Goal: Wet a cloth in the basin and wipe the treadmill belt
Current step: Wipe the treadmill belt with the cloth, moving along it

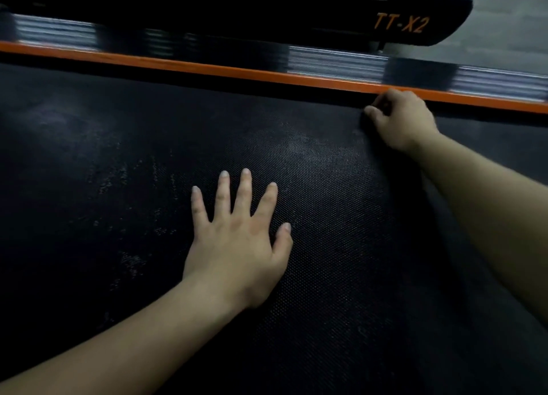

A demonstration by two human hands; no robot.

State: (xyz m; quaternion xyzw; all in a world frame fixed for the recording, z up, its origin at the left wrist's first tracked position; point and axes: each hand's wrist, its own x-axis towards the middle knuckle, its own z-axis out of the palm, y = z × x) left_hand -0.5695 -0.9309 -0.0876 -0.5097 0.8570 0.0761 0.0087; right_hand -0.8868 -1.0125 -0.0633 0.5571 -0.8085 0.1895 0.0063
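The black textured treadmill belt [326, 187] fills most of the view, with faint pale streaks and damp patches on it. My left hand [237, 231] lies flat on the middle of the belt, fingers straight and spread. My right hand [400, 119] is at the belt's far edge, just under the orange stripe [207, 67]. Its fingers are curled round a dark cloth [362, 122], of which only a small bit shows below the thumb, hard to tell from the belt. The basin is out of sight.
Beyond the orange stripe runs the side rail [335, 62] with grey ribbed and black sections. Behind it stands a black treadmill cover marked TT-X2 [400, 24]. Grey floor [504, 24] shows at the top right.
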